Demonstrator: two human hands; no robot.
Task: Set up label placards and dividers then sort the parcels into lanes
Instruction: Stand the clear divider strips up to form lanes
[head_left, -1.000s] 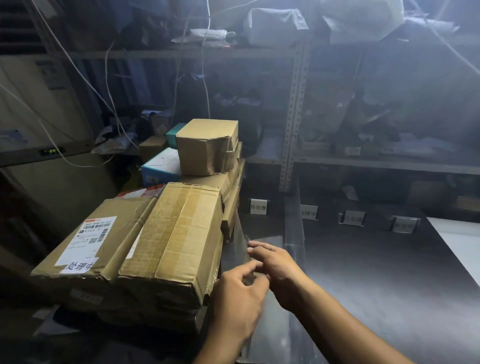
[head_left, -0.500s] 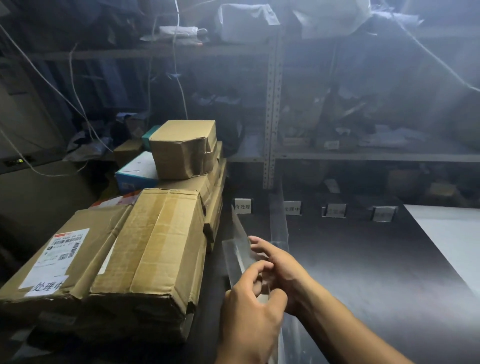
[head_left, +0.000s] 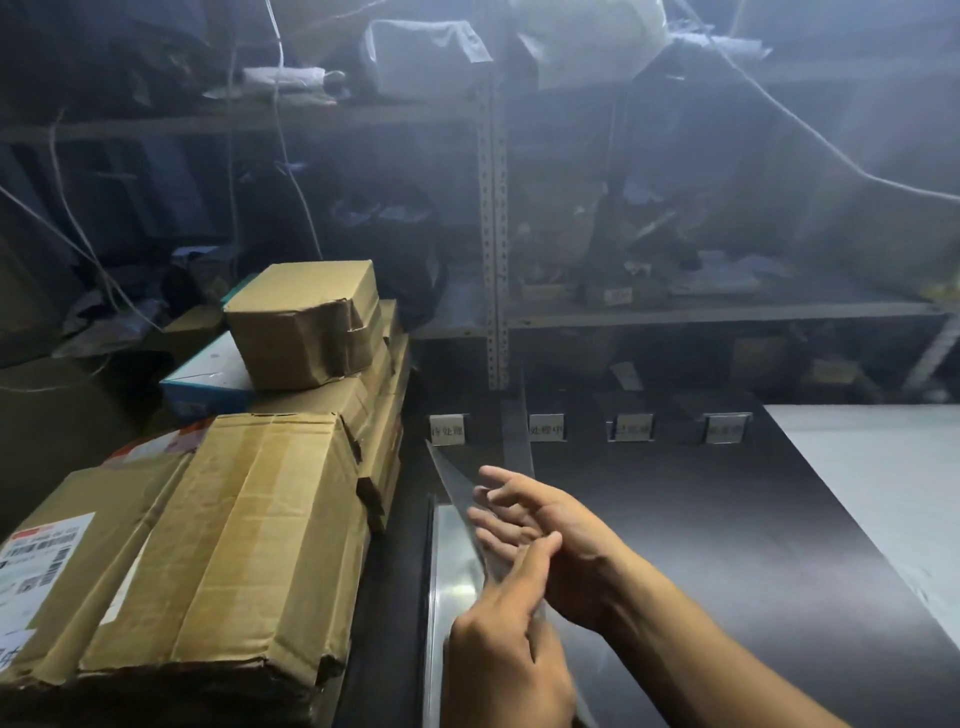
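Observation:
A clear plastic divider sheet (head_left: 454, 483) stands tilted over the dark table (head_left: 727, 545). My left hand (head_left: 509, 644) pinches its near lower end between thumb and fingers. My right hand (head_left: 545, 525) lies against the sheet's right face with its fingers spread and straight. A second clear divider (head_left: 517, 431) stands upright further back, between the first two of several white label placards (head_left: 447, 428) lined along the table's far edge. Cardboard parcels are stacked at the left: a large box (head_left: 234, 545), a labelled box (head_left: 62, 545) and a small box (head_left: 306, 322) on top.
A flat shiny clear strip (head_left: 452, 577) lies on the table under my hands. A blue-and-white box (head_left: 208, 374) sits behind the parcels. A pale sheet (head_left: 883, 467) covers the table's right side. Metal shelving (head_left: 496, 234) with clutter and hanging cables rises behind.
The clear divider sheet has come up off the table between my hands. My right fingers have spread along it, and my left hand has slid nearer along its lower end.

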